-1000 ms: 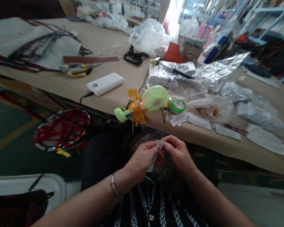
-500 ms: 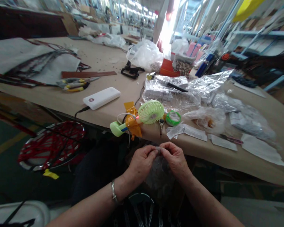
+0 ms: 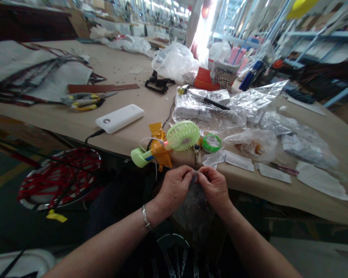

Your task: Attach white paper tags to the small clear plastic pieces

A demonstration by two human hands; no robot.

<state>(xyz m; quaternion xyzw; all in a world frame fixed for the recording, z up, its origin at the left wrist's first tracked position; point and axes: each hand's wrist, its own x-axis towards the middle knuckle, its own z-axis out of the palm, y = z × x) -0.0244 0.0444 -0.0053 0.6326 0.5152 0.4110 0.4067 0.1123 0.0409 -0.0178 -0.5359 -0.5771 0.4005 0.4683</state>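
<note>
Both hands meet just in front of the table edge, with fingertips almost touching. My left hand [image 3: 175, 189], with a silver bracelet on its wrist, pinches the upper edge of a clear plastic bag [image 3: 193, 210]. My right hand [image 3: 214, 187] pinches the same edge from the other side. The bag hangs below the fingers over my lap; its contents are too dark to make out. Close beyond the hands, a soldering iron [image 3: 196, 152] points its tip toward me. Beside it are a green handheld fan [image 3: 183, 136] and a round green container [image 3: 211, 143].
A white power bank [image 3: 120, 118] lies on the table [image 3: 121, 148], left of the fan. Yellow-handled pliers [image 3: 87, 102] are farther left. A hammer [image 3: 205, 99] rests on plastic-wrapped packets [image 3: 191, 110]. Paper labels [image 3: 239, 161] line the front edge. A red-strapped stool [image 3: 60, 175] stands at left.
Both hands have risen slightly toward the table edge, still pinching the bag, and more of the bag shows between them. The view has shifted a little.
</note>
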